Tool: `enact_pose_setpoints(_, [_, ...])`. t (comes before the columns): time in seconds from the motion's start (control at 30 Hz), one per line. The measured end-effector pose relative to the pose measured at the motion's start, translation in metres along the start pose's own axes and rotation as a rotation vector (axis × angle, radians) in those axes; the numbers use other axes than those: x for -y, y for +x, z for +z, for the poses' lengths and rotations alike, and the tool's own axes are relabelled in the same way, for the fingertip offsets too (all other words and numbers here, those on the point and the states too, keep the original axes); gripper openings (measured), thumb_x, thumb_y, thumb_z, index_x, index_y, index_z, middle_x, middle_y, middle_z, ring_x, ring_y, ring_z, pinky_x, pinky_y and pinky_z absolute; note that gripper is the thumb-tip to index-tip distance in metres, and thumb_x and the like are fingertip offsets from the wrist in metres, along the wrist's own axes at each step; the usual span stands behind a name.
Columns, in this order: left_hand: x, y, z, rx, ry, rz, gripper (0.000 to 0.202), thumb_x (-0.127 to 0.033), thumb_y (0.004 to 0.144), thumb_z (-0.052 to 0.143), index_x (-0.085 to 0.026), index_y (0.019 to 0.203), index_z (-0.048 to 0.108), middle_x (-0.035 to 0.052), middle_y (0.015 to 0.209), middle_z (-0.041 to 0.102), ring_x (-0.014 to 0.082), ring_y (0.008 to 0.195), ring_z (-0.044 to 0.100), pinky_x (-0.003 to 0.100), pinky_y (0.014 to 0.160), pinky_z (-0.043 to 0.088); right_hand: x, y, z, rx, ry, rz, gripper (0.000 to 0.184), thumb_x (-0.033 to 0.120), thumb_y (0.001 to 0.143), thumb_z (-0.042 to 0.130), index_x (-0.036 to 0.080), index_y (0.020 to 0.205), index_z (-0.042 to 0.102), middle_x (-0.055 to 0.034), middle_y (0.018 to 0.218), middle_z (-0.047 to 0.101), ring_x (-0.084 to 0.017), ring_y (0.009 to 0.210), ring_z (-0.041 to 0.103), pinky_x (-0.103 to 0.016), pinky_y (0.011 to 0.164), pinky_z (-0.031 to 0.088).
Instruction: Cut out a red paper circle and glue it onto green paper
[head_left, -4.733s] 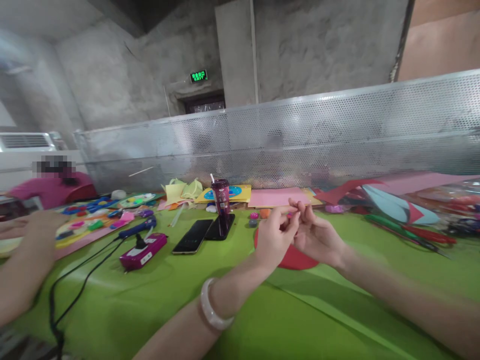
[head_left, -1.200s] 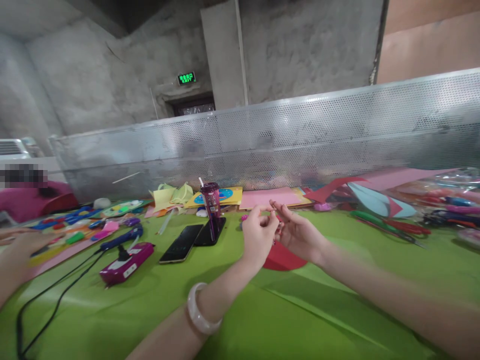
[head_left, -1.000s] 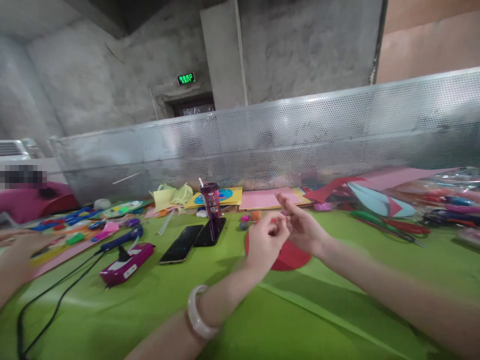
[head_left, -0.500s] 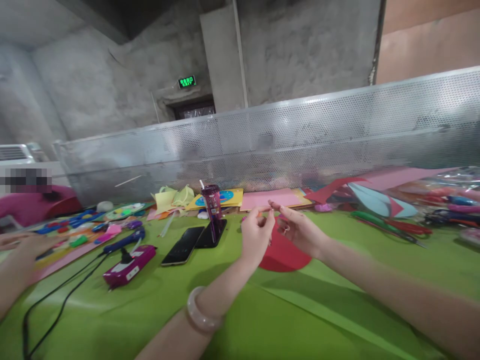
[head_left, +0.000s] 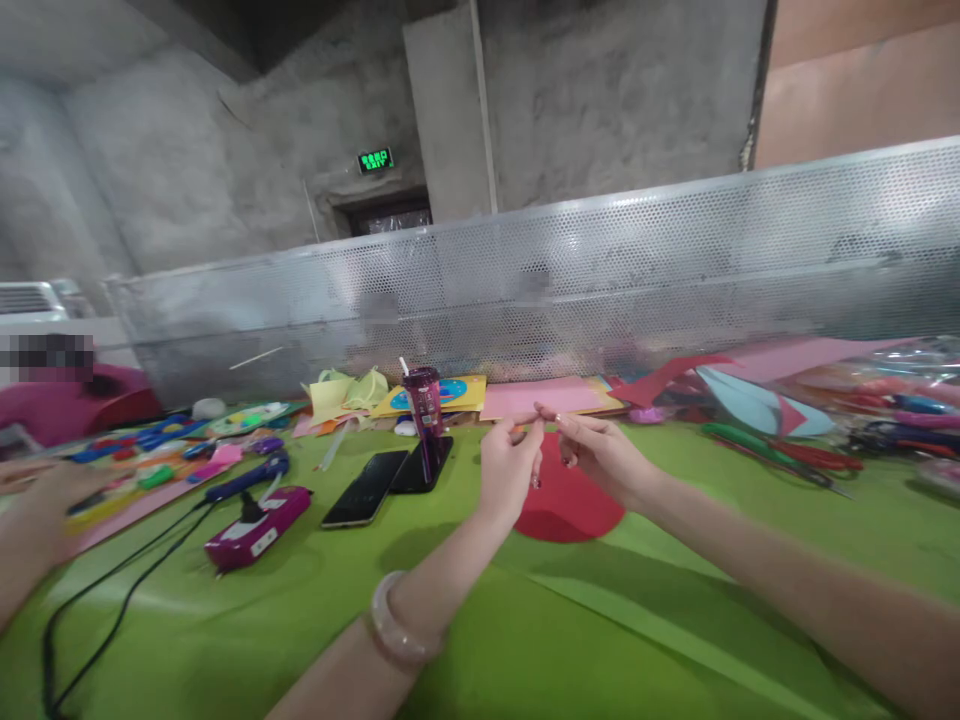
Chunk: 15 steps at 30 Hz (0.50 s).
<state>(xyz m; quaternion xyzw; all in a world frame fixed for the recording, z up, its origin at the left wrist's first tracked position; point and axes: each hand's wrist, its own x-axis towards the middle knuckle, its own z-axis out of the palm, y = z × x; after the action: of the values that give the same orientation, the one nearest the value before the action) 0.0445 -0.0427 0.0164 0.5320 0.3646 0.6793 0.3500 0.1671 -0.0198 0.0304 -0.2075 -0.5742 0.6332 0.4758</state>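
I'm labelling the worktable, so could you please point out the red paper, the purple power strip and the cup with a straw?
Red paper [head_left: 571, 503], head view: middle of its visible part.
Purple power strip [head_left: 280, 519], head view: its casing.
Cup [head_left: 425, 405], head view: its side wall.

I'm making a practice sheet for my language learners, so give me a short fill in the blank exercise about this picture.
1. Between the left hand and the right hand, a rounded sheet shows, coloured ____.
2. The pale bracelet is worn on the person's ____ side.
3. The straw in the purple cup is ____.
4. The exit sign on the wall glows ____.

Missing words: red; left; white; green.
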Motion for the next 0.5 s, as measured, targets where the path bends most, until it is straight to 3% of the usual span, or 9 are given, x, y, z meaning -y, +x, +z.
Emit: enact_pose_setpoints(0.5, [0.0039,0.0036,0.0,-0.001,-0.058,-0.025,0.023,-0.033,0.071,0.055,-0.013,0.082,0.056,-0.0102,0.033,0.036,0.0043,0.026,0.028,0.016,0.028,0.024,-0.0018,0.0021,-0.0005,-0.024,-0.006,-0.002,0.026,0.028,0.07,0.062,0.02,0.094,0.066,0.0051,0.047,0.05,-0.006,0.046,0.039,-0.019,0.046,0.031])
